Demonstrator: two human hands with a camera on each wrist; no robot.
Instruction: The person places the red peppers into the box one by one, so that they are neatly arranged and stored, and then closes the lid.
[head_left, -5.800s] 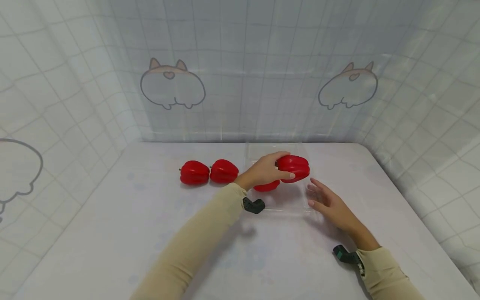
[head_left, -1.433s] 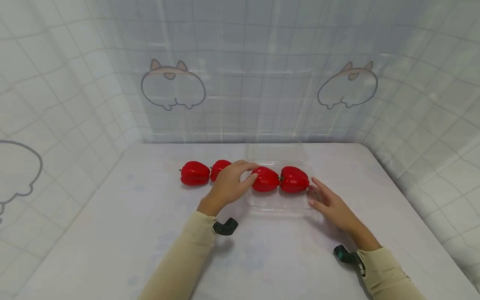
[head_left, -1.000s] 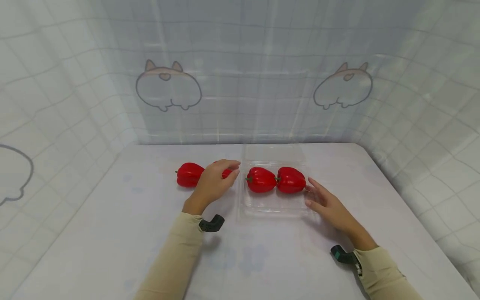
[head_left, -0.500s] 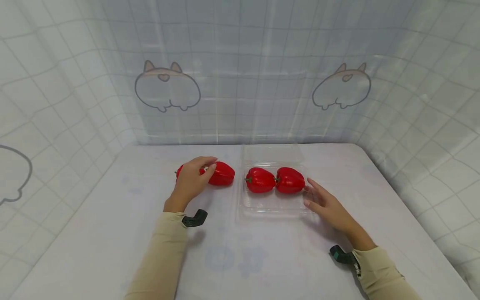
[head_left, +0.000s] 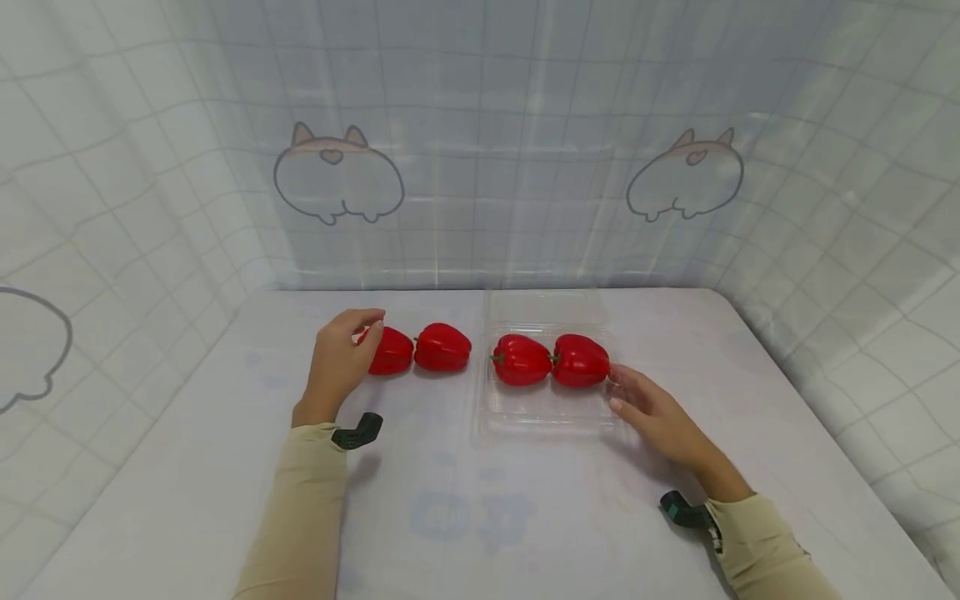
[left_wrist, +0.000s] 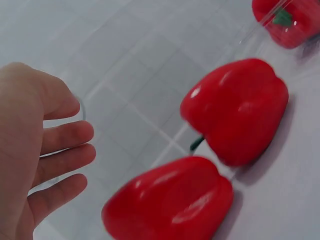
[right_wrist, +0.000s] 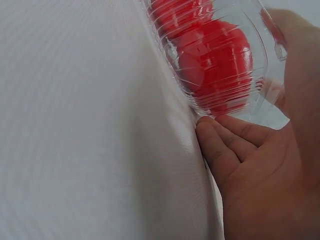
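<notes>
In the head view my left hand (head_left: 337,362) is beside the leftmost red bell pepper (head_left: 392,352), overlapping its left end. The left wrist view shows the loosely bent fingers apart from that pepper (left_wrist: 170,205). A second red bell pepper (head_left: 442,347) lies just to its right. Two more, a bell pepper (head_left: 521,360) and another bell pepper (head_left: 581,361), sit end to end in a clear plastic container (head_left: 551,410). My right hand (head_left: 667,425) is at the container's right side. Its nearly straight fingers (right_wrist: 220,145) touch the end wall low down.
The container's clear lid (head_left: 543,307) lies folded back behind it. All of this stands on a white table (head_left: 480,500). A tiled curtain (head_left: 480,150) closes off the back and both sides.
My left hand earlier lowered a bell pepper into the container, let go, then moved left past the second pepper to the leftmost one. The right hand has stayed at the container, fingers slightly closer in.
</notes>
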